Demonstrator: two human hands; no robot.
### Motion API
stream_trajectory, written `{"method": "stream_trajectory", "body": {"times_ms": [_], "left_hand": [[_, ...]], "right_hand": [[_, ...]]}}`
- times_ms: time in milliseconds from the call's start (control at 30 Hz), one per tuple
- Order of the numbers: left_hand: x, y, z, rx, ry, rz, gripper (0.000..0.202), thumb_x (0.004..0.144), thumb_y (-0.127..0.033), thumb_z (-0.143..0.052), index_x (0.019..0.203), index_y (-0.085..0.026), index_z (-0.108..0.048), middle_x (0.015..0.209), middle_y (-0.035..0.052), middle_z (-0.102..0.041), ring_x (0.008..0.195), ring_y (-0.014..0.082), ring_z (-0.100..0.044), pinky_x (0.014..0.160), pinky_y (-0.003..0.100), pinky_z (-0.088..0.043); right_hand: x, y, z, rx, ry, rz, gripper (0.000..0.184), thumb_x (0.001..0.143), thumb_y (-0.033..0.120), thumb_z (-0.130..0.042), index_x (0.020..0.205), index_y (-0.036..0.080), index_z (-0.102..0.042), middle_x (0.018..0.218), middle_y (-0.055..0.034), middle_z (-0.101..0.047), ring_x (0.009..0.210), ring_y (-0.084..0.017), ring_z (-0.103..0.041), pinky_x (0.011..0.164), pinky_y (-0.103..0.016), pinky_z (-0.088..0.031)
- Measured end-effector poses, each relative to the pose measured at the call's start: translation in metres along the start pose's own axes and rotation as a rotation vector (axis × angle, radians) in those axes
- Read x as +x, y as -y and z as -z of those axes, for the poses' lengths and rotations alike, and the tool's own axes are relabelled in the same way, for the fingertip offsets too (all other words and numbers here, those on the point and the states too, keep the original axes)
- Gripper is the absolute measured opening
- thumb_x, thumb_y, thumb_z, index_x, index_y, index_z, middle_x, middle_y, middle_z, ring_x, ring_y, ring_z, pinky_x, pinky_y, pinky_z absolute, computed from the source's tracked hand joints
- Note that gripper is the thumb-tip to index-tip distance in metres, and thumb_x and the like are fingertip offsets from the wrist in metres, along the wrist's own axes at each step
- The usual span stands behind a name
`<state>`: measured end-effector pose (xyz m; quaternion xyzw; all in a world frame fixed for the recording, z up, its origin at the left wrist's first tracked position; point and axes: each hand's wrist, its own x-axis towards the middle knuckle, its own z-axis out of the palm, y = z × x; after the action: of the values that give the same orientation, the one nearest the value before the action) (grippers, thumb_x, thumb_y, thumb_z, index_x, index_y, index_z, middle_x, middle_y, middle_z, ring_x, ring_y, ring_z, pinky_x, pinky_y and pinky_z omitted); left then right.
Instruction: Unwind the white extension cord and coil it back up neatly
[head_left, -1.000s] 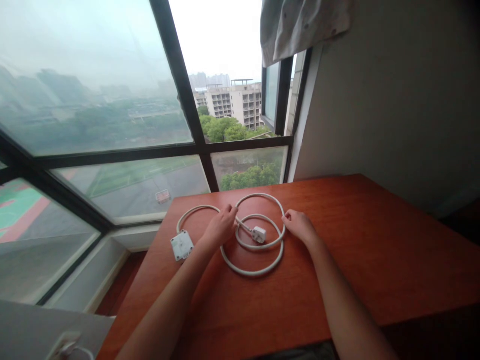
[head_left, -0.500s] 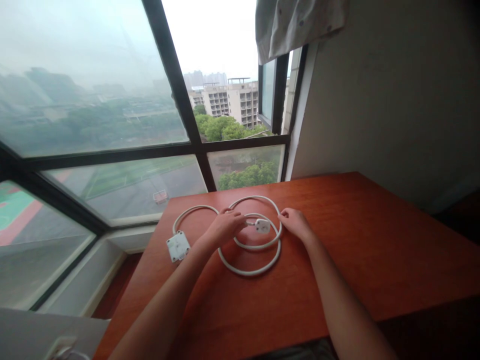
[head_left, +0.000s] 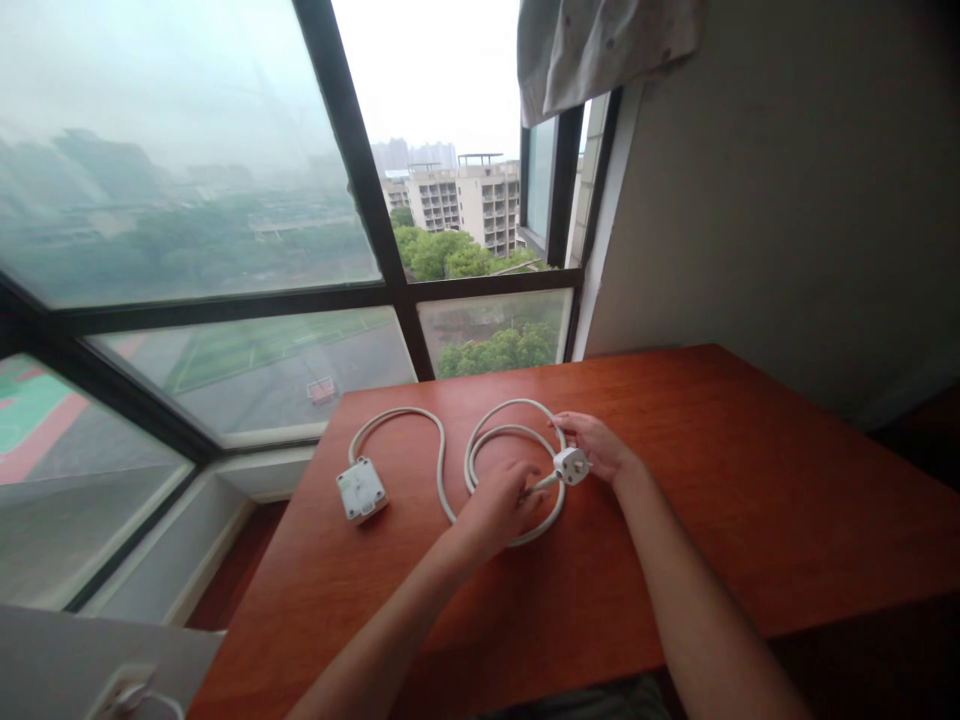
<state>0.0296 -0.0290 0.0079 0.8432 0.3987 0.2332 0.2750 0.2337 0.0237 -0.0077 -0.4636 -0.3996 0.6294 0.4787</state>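
Observation:
A white power cord [head_left: 441, 440] lies in loops on the reddish wooden table [head_left: 720, 500]. My left hand [head_left: 499, 505] is closed on the cord just behind its white plug [head_left: 572, 466], holding the plug raised over the right side of the loops with its pins facing right. Fingers of my right hand [head_left: 600, 447] are closed around the looped cord at its right edge, partly behind the plug. At the cord's other end, a square white socket box [head_left: 362, 490] rests flat on the table's left part.
Dark-framed windows [head_left: 397, 290] rise behind the table, with a grey curtain [head_left: 600, 55] hanging at the top. A bare wall [head_left: 780, 230] stands to the right. Low at the left, a wall outlet [head_left: 124, 690] has a white plug in it.
My left hand has moved right and nearer to me, bringing the plug across to the right side of the loops. The loops have drawn together and narrowed; my right hand stays at their right edge.

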Motion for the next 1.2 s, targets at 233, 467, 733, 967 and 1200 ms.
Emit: {"method": "stream_trajectory", "body": {"times_ms": [233, 467, 733, 967, 1200], "left_hand": [[-0.001, -0.006, 0.007, 0.006, -0.122, 0.024, 0.034, 0.093, -0.035, -0.042, 0.069, -0.017, -0.057, 0.079, 0.0043, -0.054, 0.071, 0.0141, -0.05, 0.066, 0.026, -0.036], [-0.004, -0.006, -0.001, -0.533, -0.092, 0.152, 0.038, 0.095, -0.049, -0.038, 0.09, -0.017, -0.058, 0.068, 0.0022, -0.061, 0.056, 0.0117, -0.055, 0.054, 0.021, -0.041], [-0.004, -0.008, 0.002, -0.738, -0.034, 0.185, 0.046, 0.091, -0.057, -0.041, 0.094, -0.014, -0.058, 0.064, 0.0009, -0.055, 0.046, 0.0083, -0.046, 0.044, 0.018, -0.036], [-0.011, -0.006, -0.007, -0.423, -0.024, 0.11, 0.04, 0.095, -0.049, -0.036, 0.081, -0.017, -0.056, 0.062, -0.0003, -0.052, 0.052, 0.0099, -0.044, 0.049, 0.021, -0.032], [-0.017, -0.015, -0.011, -0.085, 0.09, 0.014, 0.027, 0.097, -0.034, -0.033, 0.083, -0.022, -0.052, 0.069, 0.0035, -0.063, 0.056, 0.0145, -0.053, 0.053, 0.025, -0.032]], "right_hand": [[-0.005, 0.004, -0.008, 0.099, 0.035, -0.008, 0.018, 0.07, 0.034, -0.067, 0.073, 0.017, -0.061, 0.063, 0.0006, -0.057, 0.054, -0.011, -0.051, 0.05, -0.022, -0.041], [-0.011, 0.006, -0.025, 0.134, 0.213, 0.023, 0.025, 0.072, 0.041, -0.072, 0.076, 0.018, -0.062, 0.072, -0.0007, -0.062, 0.06, -0.009, -0.051, 0.053, -0.019, -0.041], [-0.017, 0.003, -0.028, 0.026, 0.401, 0.013, 0.038, 0.07, 0.048, -0.077, 0.086, 0.017, -0.064, 0.076, -0.0033, -0.065, 0.057, -0.009, -0.052, 0.052, -0.02, -0.039], [-0.015, 0.005, -0.01, -0.195, 0.295, 0.076, 0.037, 0.071, 0.05, -0.073, 0.081, 0.016, -0.065, 0.072, -0.0021, -0.064, 0.059, -0.01, -0.054, 0.053, -0.02, -0.039], [-0.012, 0.008, -0.015, -0.183, 0.144, 0.104, 0.042, 0.077, 0.057, -0.064, 0.078, 0.015, -0.066, 0.069, -0.0015, -0.061, 0.052, -0.009, -0.047, 0.047, -0.021, -0.035]]}}
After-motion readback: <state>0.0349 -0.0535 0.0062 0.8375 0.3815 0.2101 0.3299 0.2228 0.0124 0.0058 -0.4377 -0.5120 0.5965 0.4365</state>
